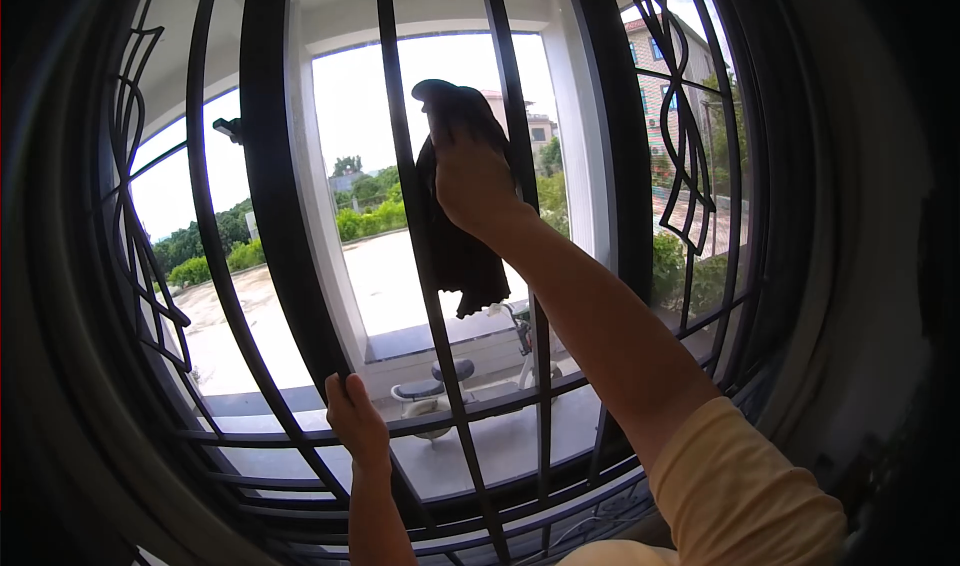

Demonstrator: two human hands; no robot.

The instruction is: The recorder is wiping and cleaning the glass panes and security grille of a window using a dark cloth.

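My right hand is raised between two upright bars of a black metal window grille. It presses a dark cloth, whose lower part hangs down with a ragged edge. The bunched top of the cloth rises above my fingers. Whether the cloth touches the glass cannot be told. Lower and to the left, my left hand grips the thick dark window frame upright, thumb and fingers near its edge.
Curved ornamental ironwork stands at the right and more at the left. A dark window handle juts from the left upright. Outside are a parked scooter, white pillars, a paved yard, shrubs and buildings.
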